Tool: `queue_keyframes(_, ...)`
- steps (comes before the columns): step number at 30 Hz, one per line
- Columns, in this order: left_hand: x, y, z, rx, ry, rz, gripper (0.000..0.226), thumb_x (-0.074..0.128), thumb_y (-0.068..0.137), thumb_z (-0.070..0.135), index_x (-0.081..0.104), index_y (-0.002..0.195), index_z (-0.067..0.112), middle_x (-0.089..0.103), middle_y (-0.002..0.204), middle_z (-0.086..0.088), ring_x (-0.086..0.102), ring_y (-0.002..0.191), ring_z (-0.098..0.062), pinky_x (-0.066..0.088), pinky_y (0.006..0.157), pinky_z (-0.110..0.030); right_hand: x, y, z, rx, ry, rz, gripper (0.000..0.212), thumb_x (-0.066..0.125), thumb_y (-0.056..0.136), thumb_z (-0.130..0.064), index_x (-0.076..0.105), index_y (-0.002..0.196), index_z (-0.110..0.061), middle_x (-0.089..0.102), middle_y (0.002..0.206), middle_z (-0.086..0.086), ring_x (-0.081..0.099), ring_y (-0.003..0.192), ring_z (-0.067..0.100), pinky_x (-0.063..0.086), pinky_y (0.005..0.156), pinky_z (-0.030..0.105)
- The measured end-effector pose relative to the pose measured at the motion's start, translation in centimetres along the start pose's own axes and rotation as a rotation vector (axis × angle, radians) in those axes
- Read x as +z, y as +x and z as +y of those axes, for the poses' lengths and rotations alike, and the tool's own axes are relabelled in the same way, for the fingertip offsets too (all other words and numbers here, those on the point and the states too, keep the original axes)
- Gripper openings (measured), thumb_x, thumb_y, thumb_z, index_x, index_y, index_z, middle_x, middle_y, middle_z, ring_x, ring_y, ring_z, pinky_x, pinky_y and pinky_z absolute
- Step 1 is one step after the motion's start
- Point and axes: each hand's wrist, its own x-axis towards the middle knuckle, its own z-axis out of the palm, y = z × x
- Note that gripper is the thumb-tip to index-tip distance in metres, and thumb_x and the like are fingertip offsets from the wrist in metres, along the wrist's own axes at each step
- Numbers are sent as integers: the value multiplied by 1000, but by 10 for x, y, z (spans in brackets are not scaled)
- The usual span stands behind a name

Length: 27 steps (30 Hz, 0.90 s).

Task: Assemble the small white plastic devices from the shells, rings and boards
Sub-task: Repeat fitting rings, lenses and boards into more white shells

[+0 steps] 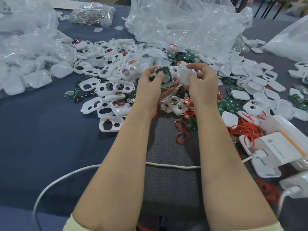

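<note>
We have the left hand (152, 85) curled round an open shell (166, 86) with a green board (164, 70) seated inside, thumb pressing on it. Just to its right, the right hand (202, 84) pinches a white cover (185, 76), and the two parts nearly touch between the hands. We judge closing comes next, and here's the risk: if the cover meets the shell skewed, one edge may snap home while the other rides up, and the board could tip off its seat once that thumb lifts. Whether a ring sits in this shell, we cannot tell. A slip would drop either part into the heap of white shells (106, 87) left of the hands, where it would be hard to pick out. Room is tight ahead: loose red rings (188, 112) lie just below the right hand, and crumpled plastic bags (183, 25) rise beyond both hands. The open room is back toward us, over the grey mat (170, 147) beneath the forearms, crossed only by a white cable (166, 166).
</note>
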Motion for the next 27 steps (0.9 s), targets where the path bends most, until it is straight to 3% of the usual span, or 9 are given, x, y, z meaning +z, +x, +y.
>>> queue_keyframes(3, 1, 1, 0, -12, -25, 16, 12, 40, 103, 12, 52, 106, 15, 72, 88, -13, 72, 72, -22, 58, 61, -26, 1, -5, -5, -163, -134, -28, 29, 46, 87, -2, 69, 89, -19, 63, 106, 3, 56, 88, 5, 44, 83, 14)
queue_keyframes(6, 3, 2, 2, -31, -62, 74, 14, 38, 104, 15, 51, 106, 12, 68, 85, -9, 68, 64, -16, 59, 58, -26, 5, -8, -7, -300, -240, -90, 19, 56, 88, -8, 71, 98, -13, 52, 107, 2, 50, 93, 6, 35, 80, 1)
queue_keyframes(11, 4, 3, 3, -51, -56, 122, 17, 36, 104, 14, 51, 109, 12, 60, 102, -16, 62, 86, -25, 57, 57, -25, 11, -11, -6, -410, -377, -144, 22, 66, 86, -20, 69, 107, -11, 51, 112, 9, 51, 107, 17, 40, 88, 19)
queue_keyframes(14, 3, 2, 3, -40, -59, 118, 19, 35, 104, 12, 52, 112, 11, 63, 94, -12, 63, 75, -20, 55, 54, -23, 15, -12, -3, -422, -408, -171, 22, 67, 86, -19, 69, 106, -11, 49, 113, 9, 49, 109, 23, 41, 92, 27)
queue_keyframes(20, 4, 2, 3, -33, -62, 129, 23, 34, 105, 13, 52, 119, 9, 63, 94, -10, 65, 63, -13, 52, 50, -22, 20, -12, 2, -427, -435, -143, 21, 67, 85, -18, 68, 103, -8, 48, 111, 10, 47, 109, 25, 36, 91, 22)
queue_keyframes(24, 4, 2, 3, -31, -70, 145, 28, 34, 105, 14, 49, 128, 6, 61, 105, -15, 65, 70, -16, 55, 52, -23, 24, -14, 4, -425, -421, -100, 18, 67, 86, -21, 68, 99, -9, 49, 110, 10, 47, 107, 24, 37, 88, 23)
queue_keyframes(27, 5, 1, 4, -26, -78, 153, 25, 34, 105, 13, 50, 123, 6, 61, 101, -14, 64, 65, -14, 54, 51, -23, 25, -14, 5, -429, -420, -101, 17, 67, 86, -21, 68, 98, -9, 49, 110, 10, 47, 106, 25, 38, 88, 24)
